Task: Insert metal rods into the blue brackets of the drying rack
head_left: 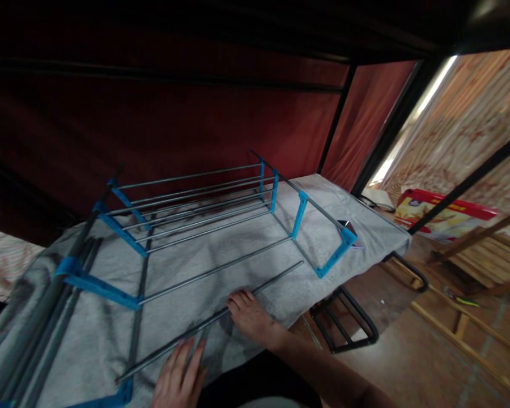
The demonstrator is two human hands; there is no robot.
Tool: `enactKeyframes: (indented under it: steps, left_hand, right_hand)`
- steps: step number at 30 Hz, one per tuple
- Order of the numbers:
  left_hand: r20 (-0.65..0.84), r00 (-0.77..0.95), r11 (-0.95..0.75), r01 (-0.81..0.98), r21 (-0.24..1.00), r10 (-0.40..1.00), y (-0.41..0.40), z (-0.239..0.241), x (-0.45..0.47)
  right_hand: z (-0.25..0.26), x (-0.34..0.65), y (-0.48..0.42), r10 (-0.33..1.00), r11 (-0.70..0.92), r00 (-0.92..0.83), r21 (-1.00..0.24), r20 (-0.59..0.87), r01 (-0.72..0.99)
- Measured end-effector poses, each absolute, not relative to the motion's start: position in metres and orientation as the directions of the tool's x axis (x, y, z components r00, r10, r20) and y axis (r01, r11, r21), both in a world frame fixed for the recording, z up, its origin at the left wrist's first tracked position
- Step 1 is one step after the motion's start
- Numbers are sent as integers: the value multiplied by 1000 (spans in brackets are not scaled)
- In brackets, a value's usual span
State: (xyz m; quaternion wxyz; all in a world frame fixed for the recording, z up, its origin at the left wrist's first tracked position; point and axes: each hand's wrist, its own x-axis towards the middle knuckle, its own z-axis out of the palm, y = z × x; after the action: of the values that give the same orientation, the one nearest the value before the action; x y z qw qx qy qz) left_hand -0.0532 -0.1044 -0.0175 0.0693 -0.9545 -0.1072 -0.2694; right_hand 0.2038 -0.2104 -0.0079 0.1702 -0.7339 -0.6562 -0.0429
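Left hand (181, 374) and right hand (250, 317) rest flat, gripping nothing, on a loose metal rod (272, 281) (beside the blue-jointed rack (187, 209))

No text, number or brand could be read anywhere in the view. The red and yellow box (444, 218) on the floor at the right carried printing, but it was too small and blurred to make out.

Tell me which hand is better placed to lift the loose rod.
Right, probably: the right hand rests on the loose rod near its middle; the left hand lies nearer its near end.
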Motion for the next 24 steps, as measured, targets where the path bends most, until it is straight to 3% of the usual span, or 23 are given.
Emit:
enactKeyframes:
  steps: [4, 9, 15, 24]
  left_hand:
    - [510, 857, -948, 221, -227, 78, -92, -12, -38]
    - [501, 857, -944, 254, -213, 118, -79, -25, -52]
    - [444, 889, -952, 228, -205, 117, -74, -22, -53]
    - [376, 914, -931, 259, -259, 149, -74, -16, -53]
  right_hand:
    - [-26, 215, -243, 892, -175, 246, -211, 378, 962]
    - [-28, 245, -275, 842, -336, 411, -256, 350, 906]
    - [-19, 278, -287, 909, -249, 312, -239, 277, 939]
    - [-28, 286, -278, 877, -231, 326, -286, 353, 930]
